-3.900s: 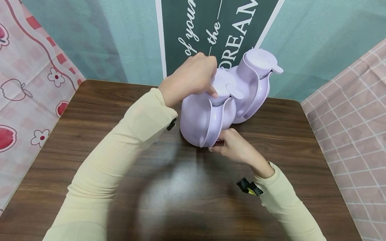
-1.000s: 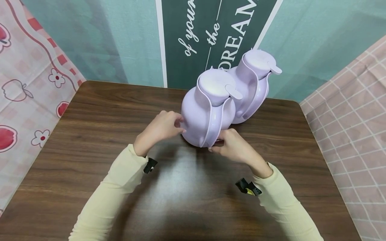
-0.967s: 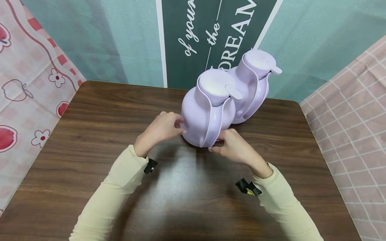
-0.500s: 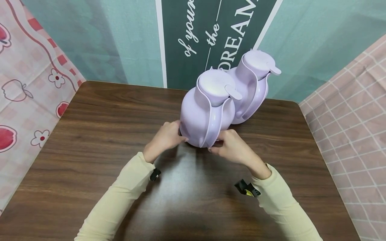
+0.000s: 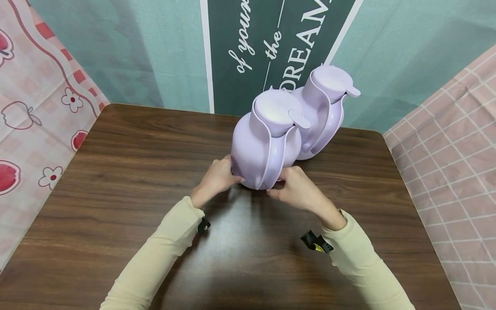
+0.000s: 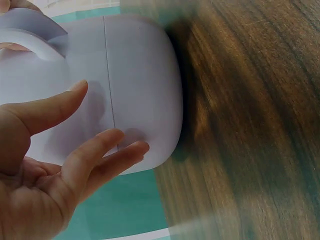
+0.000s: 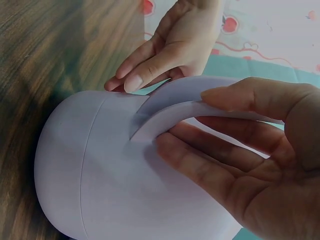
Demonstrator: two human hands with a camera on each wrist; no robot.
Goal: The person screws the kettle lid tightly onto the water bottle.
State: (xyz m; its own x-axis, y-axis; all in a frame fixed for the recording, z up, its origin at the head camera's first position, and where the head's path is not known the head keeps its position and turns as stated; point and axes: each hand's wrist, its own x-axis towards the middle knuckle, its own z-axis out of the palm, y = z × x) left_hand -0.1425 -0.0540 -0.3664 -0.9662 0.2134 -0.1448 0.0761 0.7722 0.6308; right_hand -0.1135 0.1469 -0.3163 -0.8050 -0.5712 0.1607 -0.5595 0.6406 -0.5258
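Observation:
A lilac thermos jug (image 5: 249, 146) with a round lid and a broad loop handle (image 5: 274, 161) stands upright on the wooden table. My right hand (image 5: 298, 187) grips the lower part of that handle; the right wrist view shows the thumb (image 7: 225, 97) over it and fingers reaching in behind. Low on the jug's left side is my left hand (image 5: 218, 174), thumb and fingers spread near its base. In the left wrist view these fingers (image 6: 95, 155) lie along the jug's wall, fairly straight. Behind and right stands a second lilac jug (image 5: 315, 112), partly hidden by the first.
The brown wooden table (image 5: 116, 181) reaches back to a teal cloth backdrop (image 5: 170, 56) with a dark green lettered panel (image 5: 228, 82). On the left hangs a fruit-print cloth (image 5: 42, 129); a pink tiled surface (image 5: 453, 181) borders the right side.
My left hand has left the lid, come down to the jug's left side, then shifted right and closer to its base. My right hand stays at the handle, and both jugs keep their places.

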